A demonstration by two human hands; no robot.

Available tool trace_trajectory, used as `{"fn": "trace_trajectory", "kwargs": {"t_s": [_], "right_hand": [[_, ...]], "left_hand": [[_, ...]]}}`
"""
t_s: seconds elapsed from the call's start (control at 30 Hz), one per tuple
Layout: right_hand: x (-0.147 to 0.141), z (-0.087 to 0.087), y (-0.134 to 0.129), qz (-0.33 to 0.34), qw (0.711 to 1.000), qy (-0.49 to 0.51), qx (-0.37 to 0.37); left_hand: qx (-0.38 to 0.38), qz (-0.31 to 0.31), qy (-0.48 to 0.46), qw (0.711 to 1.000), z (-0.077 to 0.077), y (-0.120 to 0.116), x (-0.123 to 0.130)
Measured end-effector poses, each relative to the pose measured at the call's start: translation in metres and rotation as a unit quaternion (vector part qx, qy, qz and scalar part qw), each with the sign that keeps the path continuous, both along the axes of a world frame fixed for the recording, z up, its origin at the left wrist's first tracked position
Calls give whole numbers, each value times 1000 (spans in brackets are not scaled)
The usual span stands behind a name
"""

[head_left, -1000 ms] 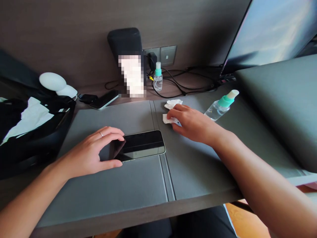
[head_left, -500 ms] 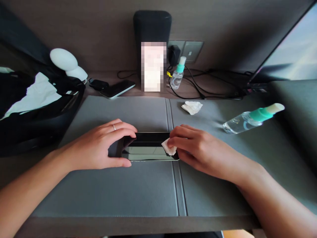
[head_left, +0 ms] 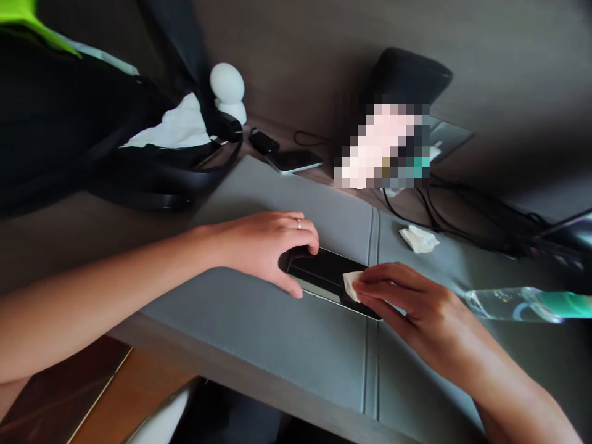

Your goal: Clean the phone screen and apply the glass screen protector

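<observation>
A dark smartphone (head_left: 319,271) lies screen up on the grey desk mat (head_left: 277,339), its glossy face reflecting light. My left hand (head_left: 266,243), with a ring on one finger, holds the phone's left end, thumb along the near edge and fingers at the far edge. Pinched in the fingers of my right hand (head_left: 411,296) is a small white tissue (head_left: 351,285), which rests against the screen toward the right end. Beyond my right hand sits a crumpled tissue (head_left: 419,238). A clear spray bottle (head_left: 504,304) with a green collar lies on its side to the right.
At the back are another phone (head_left: 296,161), a small black item (head_left: 263,140), a white rounded device (head_left: 227,86) and a dark upright object (head_left: 411,74), partly pixelated. Black cables (head_left: 430,209) run along the wall. A black bag (head_left: 92,123) stands at left.
The head view has turned left and tilted, so everything appears shifted and slanted. My right hand's tissue sits slightly farther left along the screen. My left hand still holds the phone.
</observation>
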State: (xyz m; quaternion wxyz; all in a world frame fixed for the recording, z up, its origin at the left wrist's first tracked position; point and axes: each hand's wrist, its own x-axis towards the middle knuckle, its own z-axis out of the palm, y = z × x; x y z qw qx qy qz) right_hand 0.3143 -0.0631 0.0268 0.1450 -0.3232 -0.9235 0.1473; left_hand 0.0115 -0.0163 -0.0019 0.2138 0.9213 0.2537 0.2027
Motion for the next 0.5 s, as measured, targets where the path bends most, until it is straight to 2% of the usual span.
{"fn": "trace_trajectory", "kwargs": {"t_s": [0.33, 0.5], "right_hand": [[-79, 13, 20, 65, 996, -56, 6], [-96, 7, 20, 72, 996, -56, 14]], "left_hand": [[-43, 28, -11, 999, -1, 0, -2], [-38, 28, -4, 999, -1, 0, -4]]}}
